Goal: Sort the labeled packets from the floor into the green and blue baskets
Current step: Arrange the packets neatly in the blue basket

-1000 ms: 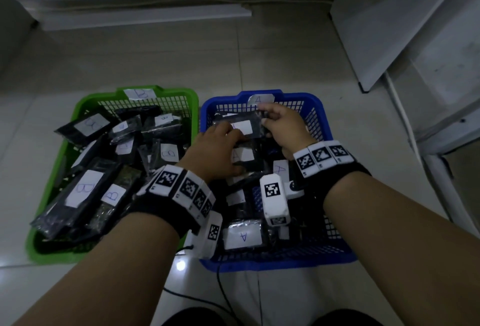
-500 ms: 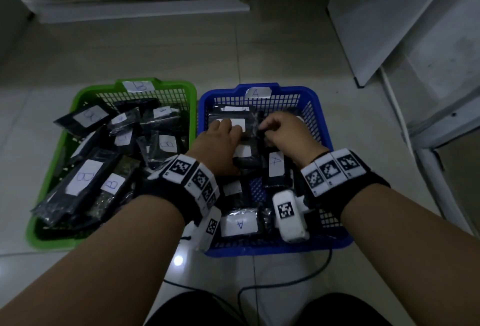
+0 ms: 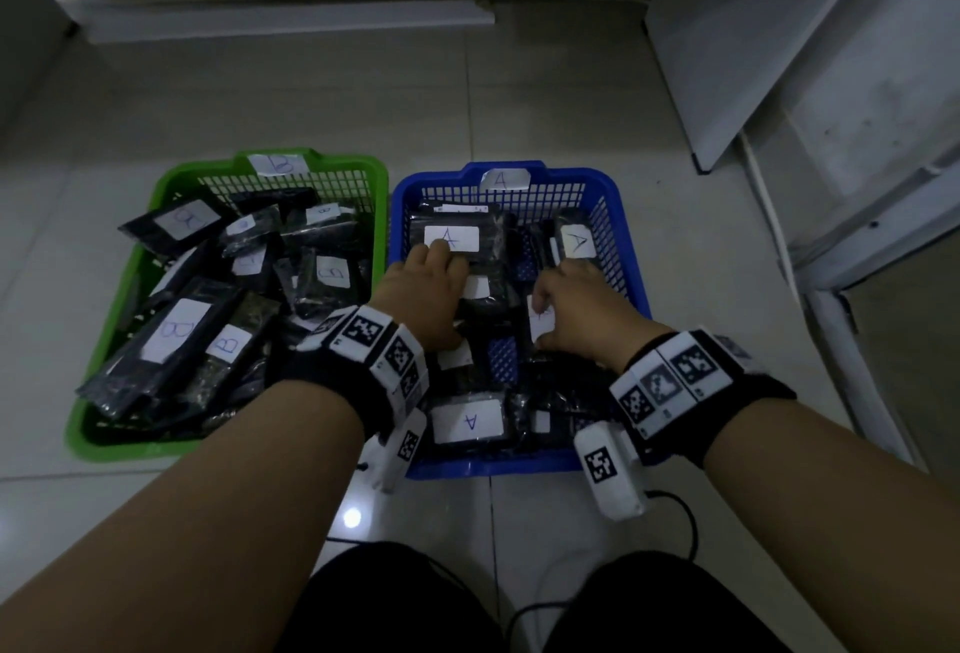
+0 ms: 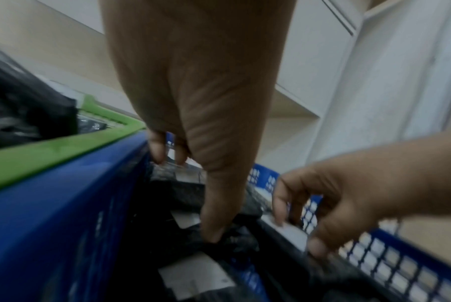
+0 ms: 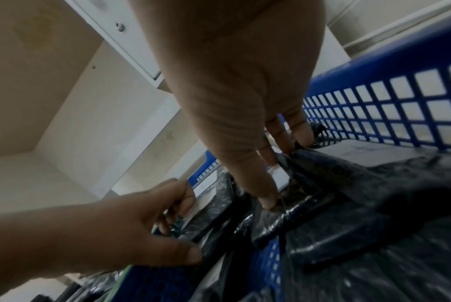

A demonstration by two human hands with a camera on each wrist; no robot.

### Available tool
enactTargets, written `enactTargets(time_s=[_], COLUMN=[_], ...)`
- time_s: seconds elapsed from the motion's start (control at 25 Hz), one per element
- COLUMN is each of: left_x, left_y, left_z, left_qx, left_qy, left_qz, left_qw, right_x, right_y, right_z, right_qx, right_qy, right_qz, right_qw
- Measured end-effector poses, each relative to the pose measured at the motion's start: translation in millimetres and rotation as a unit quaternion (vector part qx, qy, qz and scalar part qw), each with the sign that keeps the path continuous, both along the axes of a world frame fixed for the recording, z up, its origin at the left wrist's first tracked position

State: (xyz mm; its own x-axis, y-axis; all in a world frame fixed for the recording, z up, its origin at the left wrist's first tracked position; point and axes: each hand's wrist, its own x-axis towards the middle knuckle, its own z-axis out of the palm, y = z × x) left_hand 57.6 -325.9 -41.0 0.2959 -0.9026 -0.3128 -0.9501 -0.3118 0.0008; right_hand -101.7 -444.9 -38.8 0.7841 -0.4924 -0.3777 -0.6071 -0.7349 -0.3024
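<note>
**Both hands down among the packets in the blue basket**

2 mesh baskets sit side by side on the pale tiled floor (image 3: pixel 311 96). The green basket (image 3: pixel 104 340), on the left, carries a "B" tag on its far rim and is heaped with black packets bearing white "B" labels (image 3: pixel 174 332). The blue basket (image 3: pixel 631 257), on the right, carries an "A" tag and holds black packets marked "A"; one lies at its near edge (image 3: pixel 470 421), another against its far right wall (image 3: pixel 576 241).

The left hand (image 3: pixel 423 296) lies palm-down over the left half of the blue basket, fingertips resting on the white label of a far packet (image 3: pixel 457 231). In the left wrist view its thumb presses into crinkled black plastic; whether the fingers truly clasp a packet I cannot tell. The right hand (image 3: pixel 576 309) reaches in beside it, fingers bent downward, tips touching a labelled packet (image 3: pixel 540 322) in the middle of the basket; the right wrist view shows thumb and fingertips on black wrapping, but a firm hold cannot be confirmed.

Both wrists wear black bands with square-patterned marker blocks (image 3: pixel 379 345). A cable (image 3: pixel 680 512) trails over the near tiles. White cabinet panels (image 3: pixel 779 54) stand far right, and dark-clothed knees (image 3: pixel 395 600) fill the near edge.
</note>
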Motion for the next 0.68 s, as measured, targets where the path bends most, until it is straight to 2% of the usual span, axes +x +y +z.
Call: enactTargets(time_s=[0.08,0.16,0.28,0.4,0.68], left_x=[-0.5,-3.6,-16.6,-25.1,-21.9], left_y=[5.9,14.2,20.8,14.7,-10.6], left_z=[2.5,2.5,-2.3,5.3,30.2], left_qx=[-0.032,0.012,0.109,0.11,0.096], left_qy=[0.082,0.117,0.042,-0.018,0.022], left_qz=[-0.071,-0.141,-0.19,-0.205,-0.15], left_qw=[0.994,0.983,0.975,0.972,0.984], right_x=[-2.7,-4.6,-10.9,-21.3,-33.1], right_y=[3.3,8.8,13.3,9.4,-5.5], right_z=[1.9,4.3,7.9,14.3,19.9], right_qx=[-0.015,-0.016,-0.04,-0.05,0.034], right_qy=[-0.001,0.035,0.08,0.066,0.073], right_qz=[0.051,0.11,0.139,0.117,0.12], right_qw=[0.999,0.993,0.986,0.99,0.989])
